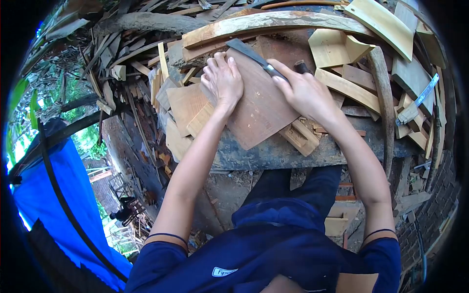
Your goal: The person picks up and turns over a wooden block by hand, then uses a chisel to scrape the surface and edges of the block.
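Note:
A flat brown wooden board (264, 107) lies tilted on the workbench (244, 160). At its upper left edge is my left hand (223, 80), its fingers bent and together over the edge. My right hand (305, 93) is wrapped round the handle of a knife (249, 52), near the board's upper right side. The dark blade points up and left, along the board's top edge. Small chips lie on the board. Under its lower right edge sits a grooved wooden block (300, 136), and thin wooden sheets (188, 105) lie at its left.
A long curved timber (273, 20) spans the back. Wood pieces (356, 80) are piled at the right, near an upright curved branch (382, 97) and a saw-like blade (426, 91). Scrap wood covers the left side, beyond which hangs a blue tarp (68, 195).

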`<state>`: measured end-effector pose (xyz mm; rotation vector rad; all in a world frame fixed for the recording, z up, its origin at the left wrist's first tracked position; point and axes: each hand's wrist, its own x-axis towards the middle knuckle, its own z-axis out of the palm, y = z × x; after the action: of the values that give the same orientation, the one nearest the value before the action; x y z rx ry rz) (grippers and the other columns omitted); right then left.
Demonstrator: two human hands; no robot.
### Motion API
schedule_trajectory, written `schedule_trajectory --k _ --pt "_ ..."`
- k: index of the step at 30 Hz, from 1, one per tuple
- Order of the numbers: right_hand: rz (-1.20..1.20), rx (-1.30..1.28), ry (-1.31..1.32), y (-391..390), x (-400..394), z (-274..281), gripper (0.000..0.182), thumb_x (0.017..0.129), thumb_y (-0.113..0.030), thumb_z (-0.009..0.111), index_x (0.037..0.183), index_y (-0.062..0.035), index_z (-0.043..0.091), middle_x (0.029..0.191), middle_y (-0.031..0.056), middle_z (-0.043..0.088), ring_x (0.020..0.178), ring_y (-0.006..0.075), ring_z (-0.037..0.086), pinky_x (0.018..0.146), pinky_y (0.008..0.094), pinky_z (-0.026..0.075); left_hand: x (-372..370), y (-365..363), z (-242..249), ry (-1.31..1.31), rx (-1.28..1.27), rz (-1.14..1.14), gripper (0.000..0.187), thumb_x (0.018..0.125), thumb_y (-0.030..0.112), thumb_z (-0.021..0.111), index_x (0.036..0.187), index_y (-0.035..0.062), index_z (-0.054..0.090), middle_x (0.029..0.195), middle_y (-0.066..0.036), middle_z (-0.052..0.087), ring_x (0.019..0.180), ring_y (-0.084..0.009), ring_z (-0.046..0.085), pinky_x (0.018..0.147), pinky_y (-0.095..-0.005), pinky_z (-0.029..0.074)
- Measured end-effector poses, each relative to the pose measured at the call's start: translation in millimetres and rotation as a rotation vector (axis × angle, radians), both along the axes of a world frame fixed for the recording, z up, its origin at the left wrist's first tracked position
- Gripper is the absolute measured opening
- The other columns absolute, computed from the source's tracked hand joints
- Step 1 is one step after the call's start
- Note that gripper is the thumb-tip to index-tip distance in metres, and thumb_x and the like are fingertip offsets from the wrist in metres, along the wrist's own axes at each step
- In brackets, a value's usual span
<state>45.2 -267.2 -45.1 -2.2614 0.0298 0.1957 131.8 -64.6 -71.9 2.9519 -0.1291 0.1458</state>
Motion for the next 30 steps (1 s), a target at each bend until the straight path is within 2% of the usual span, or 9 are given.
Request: schedule_trajectory --k 2,3,10,11,15,20,22,24,30 --pt "0.082 0.035 0.275 -18 -17 36 0.047 0.1 -0.039 0.042 0.145 -0.0262 0.045 0.086 0.024 0.069 0.085 0.0408 0.068 0.078 0.0503 0.052 3 0 -2 -0.003 0.003 0.009 0.034 0.102 0.035 0.042 0.124 0.0103 0.05 0.118 -0.014 0.051 0.114 -0.0336 0.047 0.099 -0.0512 0.03" --pt "0.098 -0.024 0.268 -22 -25 37 0.045 0.1 -0.037 0.042 0.143 -0.0253 0.048 0.093 0.025 0.07 0.089 0.0407 0.069 0.08 0.0512 0.055 4 -1 -2 -0.019 0.006 -0.001 0.034 0.101 0.035 0.042 0.124 0.0105 0.05 0.118 -0.014 0.051 0.114 -0.0336 0.047 0.099 -0.051 0.03" --pt "0.065 -0.069 0.084 -4 4 21 0.045 0.1 -0.038 0.042 0.143 -0.0235 0.048 0.095 0.0224 0.071 0.089 0.0402 0.069 0.079 0.0515 0.055 0 -1 2 0.02 -0.005 -0.006 0.034 0.1 0.032 0.043 0.125 0.01 0.048 0.116 -0.015 0.05 0.113 -0.0335 0.046 0.1 -0.0517 0.029" --pt "0.084 -0.058 0.183 -12 -6 29 0.044 0.1 -0.037 0.043 0.142 -0.0232 0.049 0.093 0.0223 0.071 0.088 0.0399 0.069 0.078 0.0513 0.055 0 0 -1 -0.003 -0.019 -0.009 0.034 0.1 0.032 0.044 0.125 0.0098 0.048 0.116 -0.015 0.05 0.113 -0.0333 0.047 0.1 -0.0518 0.029" --pt "0.082 -0.072 0.199 -14 -13 32 0.044 0.1 -0.036 0.043 0.142 -0.0222 0.049 0.094 0.0214 0.071 0.089 0.0403 0.069 0.08 0.0518 0.055 -1 1 -4 -0.012 -0.001 0.004 0.033 0.1 0.033 0.044 0.124 0.0098 0.049 0.117 -0.014 0.051 0.113 -0.0331 0.047 0.099 -0.0516 0.029" --pt "0.041 -0.104 0.103 0 5 21 0.044 0.1 -0.038 0.043 0.142 -0.0246 0.048 0.099 0.0246 0.069 0.094 0.0424 0.067 0.083 0.0528 0.053 1 -1 -2 -0.006 -0.028 0.007 0.034 0.101 0.036 0.042 0.125 0.012 0.049 0.119 -0.013 0.051 0.115 -0.0321 0.047 0.099 -0.0515 0.029" --pt "0.03 -0.033 0.159 -15 -24 33 0.043 0.1 -0.038 0.043 0.141 -0.0256 0.048 0.095 0.0263 0.069 0.091 0.0445 0.067 0.081 0.054 0.053 3 -1 -2 0.001 -0.024 0.02 0.034 0.101 0.036 0.043 0.125 0.0124 0.049 0.119 -0.013 0.051 0.115 -0.0322 0.047 0.1 -0.052 0.029" --pt "0.036 -0.045 0.289 -26 -50 56 0.045 0.1 -0.037 0.046 0.143 -0.0264 0.046 0.08 0.0284 0.067 0.081 0.0456 0.067 0.076 0.0558 0.052 2 -2 -1 0.026 -0.022 0.029 0.034 0.101 0.036 0.043 0.125 0.0128 0.049 0.12 -0.013 0.051 0.115 -0.0325 0.047 0.1 -0.0526 0.028" --pt "0.031 -0.183 0.223 -32 -87 75 0.047 0.1 -0.039 0.046 0.145 -0.0281 0.044 0.08 0.0272 0.067 0.08 0.0455 0.067 0.076 0.055 0.052 3 -2 -6 -0.012 -0.05 0.034 0.037 0.1 0.037 0.043 0.128 0.0135 0.05 0.123 -0.014 0.052 0.117 -0.0328 0.047 0.101 -0.0529 0.028"
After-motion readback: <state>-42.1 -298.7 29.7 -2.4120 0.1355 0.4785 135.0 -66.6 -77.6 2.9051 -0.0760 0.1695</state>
